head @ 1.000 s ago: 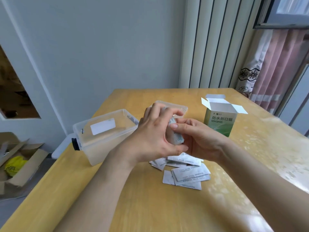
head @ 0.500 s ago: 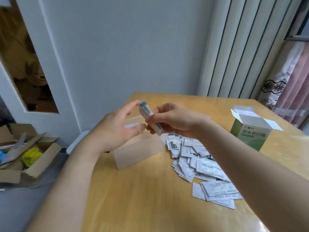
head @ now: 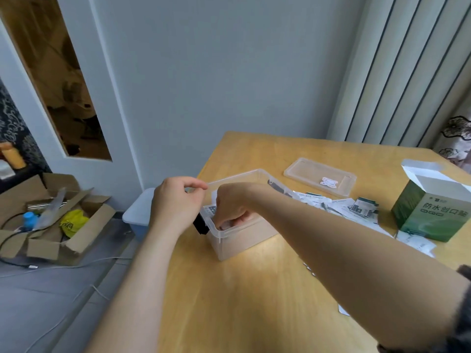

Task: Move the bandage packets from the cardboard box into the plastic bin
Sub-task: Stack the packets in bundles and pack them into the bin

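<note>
The clear plastic bin (head: 244, 242) stands near the table's left edge. My right hand (head: 230, 208) reaches down inside it, fingers curled round a small stack of bandage packets (head: 210, 209) that shows white beside the knuckles. My left hand (head: 177, 206) hovers at the bin's left rim with fingers loosely curled and nothing in it. Several loose packets (head: 353, 208) lie spread on the table to the right of the bin. The green cardboard box (head: 430, 216) stands at the far right, upright, with its white flaps open.
The bin's clear lid (head: 319, 175) lies flat behind the packets. On the floor to the left sit an open brown carton (head: 58, 240) with clutter and a pale plastic container (head: 139, 216). Cables trail across the grey floor. Curtains hang at the far right.
My right hand carried the packet stack from above the table down into the bin. My left hand let go of the stack and stayed at the bin's rim. The view swung left.
</note>
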### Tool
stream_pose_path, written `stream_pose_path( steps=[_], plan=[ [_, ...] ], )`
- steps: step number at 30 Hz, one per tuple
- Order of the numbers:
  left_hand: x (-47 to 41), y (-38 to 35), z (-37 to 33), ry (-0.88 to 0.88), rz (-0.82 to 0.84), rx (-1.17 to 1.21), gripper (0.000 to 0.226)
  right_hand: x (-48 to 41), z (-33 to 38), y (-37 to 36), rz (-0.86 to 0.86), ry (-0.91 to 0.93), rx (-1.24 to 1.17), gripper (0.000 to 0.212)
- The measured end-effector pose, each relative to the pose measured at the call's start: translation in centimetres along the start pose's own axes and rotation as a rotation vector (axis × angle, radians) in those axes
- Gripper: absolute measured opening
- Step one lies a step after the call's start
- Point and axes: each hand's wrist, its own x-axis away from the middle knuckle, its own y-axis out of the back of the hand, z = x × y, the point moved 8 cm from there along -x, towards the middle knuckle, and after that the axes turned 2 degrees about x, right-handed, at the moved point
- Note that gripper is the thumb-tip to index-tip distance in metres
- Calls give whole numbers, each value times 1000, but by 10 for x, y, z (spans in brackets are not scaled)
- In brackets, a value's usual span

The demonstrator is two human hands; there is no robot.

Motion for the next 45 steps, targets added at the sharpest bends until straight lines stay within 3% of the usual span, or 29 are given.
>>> stream_pose_path(
  steps=[6,14,16,18,20,23,26,30,34,38,41,43,45],
  plan=[
    [-1,0,2,-9,-1,1,26,-2,-2,1,20,-13,-284,25],
    [0,1,0,-28,5,8,22,8,15,11,-150,41,4,9],
    [1,1,-1,-37,0,-5,23,12,22,10,-139,63,69,18],
    [1,0,-3,-54,-7,-23,24,15,25,8,-101,89,69,8],
    [1,-1,-4,-88,-15,-56,23,18,22,11,-115,84,-8,15],
    [5,3,-15,-226,-107,-109,22,35,0,32,-264,76,-223,21],
    [21,10,-43,-479,-236,-68,22,73,-30,59,-457,122,-430,18],
    [53,3,-92,-719,-213,25,25,125,-86,68,-595,133,-530,11],
    [64,-30,-130,-607,-4,33,28,148,-148,41,-543,22,-364,6],
    [105,-133,-146,-596,414,-190,30,155,-205,-7,-419,-133,-205,33],
    [118,-188,-132,-578,586,-349,45,158,-219,-31,-384,-158,-133,49],
    [118,-207,-119,-488,672,-426,58,160,-223,-40,-447,-120,-91,44],
    [118,-213,-117,-475,641,-492,54,166,-227,-42,-597,-77,-45,33]
  ],
)
